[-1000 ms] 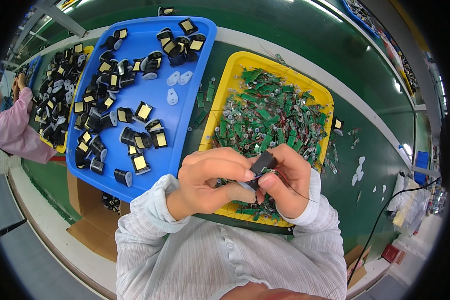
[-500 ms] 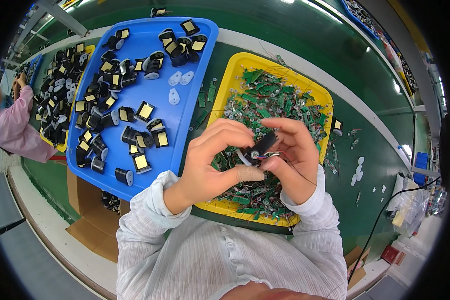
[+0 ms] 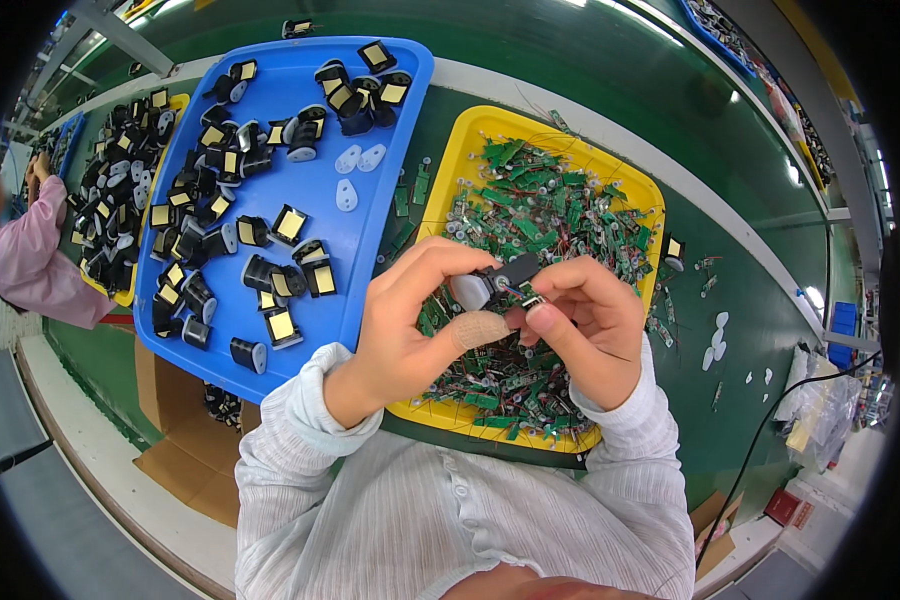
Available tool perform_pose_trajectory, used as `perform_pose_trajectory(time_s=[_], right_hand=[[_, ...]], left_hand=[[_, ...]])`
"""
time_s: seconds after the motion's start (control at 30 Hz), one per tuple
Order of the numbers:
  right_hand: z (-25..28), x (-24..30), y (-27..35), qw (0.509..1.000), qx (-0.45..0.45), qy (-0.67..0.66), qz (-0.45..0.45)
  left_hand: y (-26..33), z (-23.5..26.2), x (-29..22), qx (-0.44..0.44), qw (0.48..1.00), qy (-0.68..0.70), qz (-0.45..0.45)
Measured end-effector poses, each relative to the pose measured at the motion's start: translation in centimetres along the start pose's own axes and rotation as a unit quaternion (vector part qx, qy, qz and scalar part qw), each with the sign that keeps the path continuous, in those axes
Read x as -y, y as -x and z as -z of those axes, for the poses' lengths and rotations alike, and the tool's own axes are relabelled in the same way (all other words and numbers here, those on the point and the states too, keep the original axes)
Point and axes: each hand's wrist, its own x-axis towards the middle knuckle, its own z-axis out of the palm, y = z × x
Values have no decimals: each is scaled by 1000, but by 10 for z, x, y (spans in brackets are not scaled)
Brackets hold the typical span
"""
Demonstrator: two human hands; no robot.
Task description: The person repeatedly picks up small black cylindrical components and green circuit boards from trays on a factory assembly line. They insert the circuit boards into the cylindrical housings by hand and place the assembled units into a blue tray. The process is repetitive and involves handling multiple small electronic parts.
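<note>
Two hands: both meet over the yellow tray point(image 3: 470, 125), seen from the head camera.
Left hand point(image 3: 415, 320): fingers closed on the part point(image 3: 497, 282) from its left side; a plaster wraps the thumb.
Right hand point(image 3: 580, 325): fingertips pinched on the right end of the part, where thin wires show.
Part: small, black with a grey rounded end, held between both hands, above the tray and clear of it.
Yellow tray: under both hands, filled with green boards point(image 3: 530, 200) and loose wires.
Blue tray point(image 3: 300, 170): left of the left hand, touching the yellow tray's side; holds black parts point(image 3: 280, 225) with yellow faces and a few white pieces point(image 3: 355, 160).
Desk point(image 3: 590, 80): green, beyond both hands.
Person point(image 3: 30, 255): pink sleeve, far left of the left hand, at another tray.
</note>
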Motion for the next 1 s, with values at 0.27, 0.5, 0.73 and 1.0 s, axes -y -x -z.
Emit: perform_pose_trajectory(time_s=[0.27,0.5,0.73,1.0], right_hand=[[12,5,-5,975,-9,185,119],[15,7,-6,999,-1,48,3],[21,6,-10,979,44,170,107],[23,7,-10,987,43,137,73]], left_hand=[[-6,9,6,68,996,50,22],[-8,13,-1,155,977,91,116],[-4,7,2,109,973,146,141],[-4,7,-1,107,968,150,168]])
